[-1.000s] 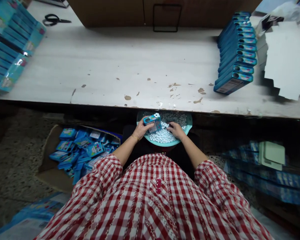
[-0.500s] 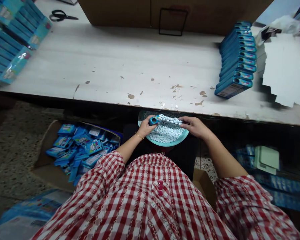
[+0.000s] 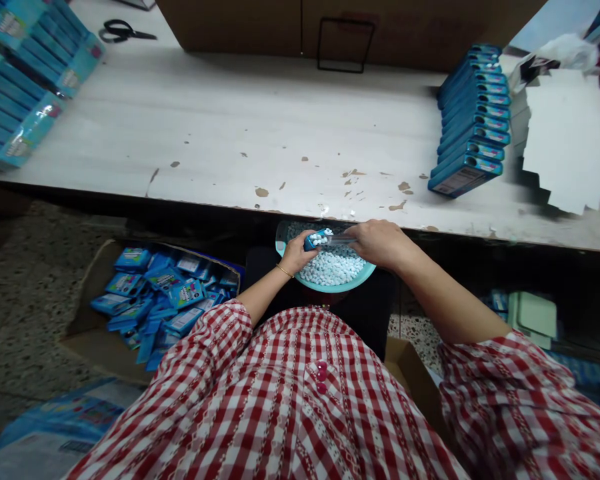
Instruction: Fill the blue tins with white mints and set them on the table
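Left fingers: my left hand (image 3: 296,252) is wrapped round a small blue box (image 3: 311,240), held over the near-left part of the bowl (image 3: 330,285), its open end heaped with white pellets.
Right fingers: my right hand (image 3: 377,241) is curled over the bowl's far-right rim, pinching a thin clear piece (image 3: 341,239) that reaches from the box toward that hand; what it is I cannot tell.
Bowl: teal, round, in my lap just under the near edge of the counter (image 3: 240,127), its far rim tucked beneath it.
Pellets (image 3: 333,267): small and white, filling the bowl.
Carton (image 3: 105,333): brown, on the floor left of the bowl, holding a loose jumble of blue packets (image 3: 155,300).
Stack (image 3: 473,120): blue boxes on the counter, lined up on edge, beyond the bowl and to its right.
Card (image 3: 570,140): flat white sheets, just right of the stack.
Wrapped packs (image 3: 25,87): blue bundles on the counter, far left of the bowl.
Scissors (image 3: 125,31): black-handled, on the counter beyond the bowl to the left, near the wrapped packs.
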`<control>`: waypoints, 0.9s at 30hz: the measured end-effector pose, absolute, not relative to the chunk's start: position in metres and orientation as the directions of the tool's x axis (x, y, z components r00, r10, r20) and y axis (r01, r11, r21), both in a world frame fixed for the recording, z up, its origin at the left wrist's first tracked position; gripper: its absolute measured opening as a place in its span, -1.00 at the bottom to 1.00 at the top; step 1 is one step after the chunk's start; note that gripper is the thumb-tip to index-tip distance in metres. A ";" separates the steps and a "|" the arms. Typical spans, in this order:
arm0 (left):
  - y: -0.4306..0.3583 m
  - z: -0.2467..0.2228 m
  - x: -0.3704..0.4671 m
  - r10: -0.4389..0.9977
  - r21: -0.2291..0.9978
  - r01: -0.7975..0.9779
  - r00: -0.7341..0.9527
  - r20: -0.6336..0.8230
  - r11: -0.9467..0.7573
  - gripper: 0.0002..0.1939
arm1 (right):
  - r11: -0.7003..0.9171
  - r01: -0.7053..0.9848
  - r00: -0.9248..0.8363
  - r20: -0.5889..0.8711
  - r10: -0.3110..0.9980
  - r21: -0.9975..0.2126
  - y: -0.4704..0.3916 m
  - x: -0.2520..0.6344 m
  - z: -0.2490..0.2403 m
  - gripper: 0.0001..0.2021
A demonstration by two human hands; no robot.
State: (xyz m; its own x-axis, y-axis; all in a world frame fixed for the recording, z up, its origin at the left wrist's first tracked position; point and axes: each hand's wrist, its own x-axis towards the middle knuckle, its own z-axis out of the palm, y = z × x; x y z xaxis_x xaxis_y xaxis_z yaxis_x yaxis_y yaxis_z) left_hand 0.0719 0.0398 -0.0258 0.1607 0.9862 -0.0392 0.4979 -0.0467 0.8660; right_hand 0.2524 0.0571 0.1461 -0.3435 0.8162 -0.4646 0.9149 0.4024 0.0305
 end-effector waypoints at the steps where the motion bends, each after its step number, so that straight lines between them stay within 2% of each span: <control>1: 0.040 -0.026 0.072 0.986 0.869 0.492 0.160 -0.034 -0.050 -0.57 | 0.403 0.914 -0.345 -0.460 0.819 0.033 0.057 0.251 0.145 -0.63; 7: 0.039 -0.025 0.073 0.985 0.904 0.417 0.169 0.018 -0.088 -0.60 | 0.412 0.911 -0.367 -0.413 0.834 0.022 0.048 0.254 0.149 -0.65; 10: 0.037 -0.023 0.065 0.991 0.931 0.360 0.134 0.018 -0.065 -0.59 | 0.341 0.940 -0.324 -0.373 0.869 -0.021 0.040 0.282 0.141 -0.64; 13: 0.036 -0.027 0.053 0.996 0.959 0.282 0.083 -0.015 -0.009 -0.56 | 0.203 0.979 -0.197 -0.429 0.881 -0.031 0.032 0.317 0.106 -0.63; 16: 0.039 -0.040 0.045 0.992 0.979 0.171 0.029 -0.121 0.114 -0.54 | 0.096 0.995 -0.091 -0.542 0.836 -0.020 0.026 0.325 0.051 -0.61; 19: 0.042 -0.055 0.050 0.971 0.971 0.046 0.031 -0.237 0.236 -0.55 | 0.011 0.985 -0.105 -0.544 0.833 -0.174 0.025 0.298 -0.002 -0.61; 21: 0.043 -0.060 0.057 0.963 0.965 0.012 0.051 -0.264 0.264 -0.57 | -0.020 0.966 -0.121 -0.516 0.848 -0.258 0.027 0.276 -0.026 -0.62; 27: 0.036 -0.046 0.058 0.975 0.980 0.021 0.095 -0.201 0.200 -0.51 | -0.058 0.899 -0.171 -0.471 0.865 -0.434 0.036 0.272 -0.053 -0.62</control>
State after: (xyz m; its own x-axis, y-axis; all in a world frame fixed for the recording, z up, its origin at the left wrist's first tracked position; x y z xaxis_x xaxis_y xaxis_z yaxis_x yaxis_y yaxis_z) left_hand 0.0575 0.0363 -0.0463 0.0953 0.9750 -0.2008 0.0212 0.1997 0.9796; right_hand 0.2723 0.0356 -0.0527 -0.1712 0.8654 -0.4710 0.8990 -0.0583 -0.4340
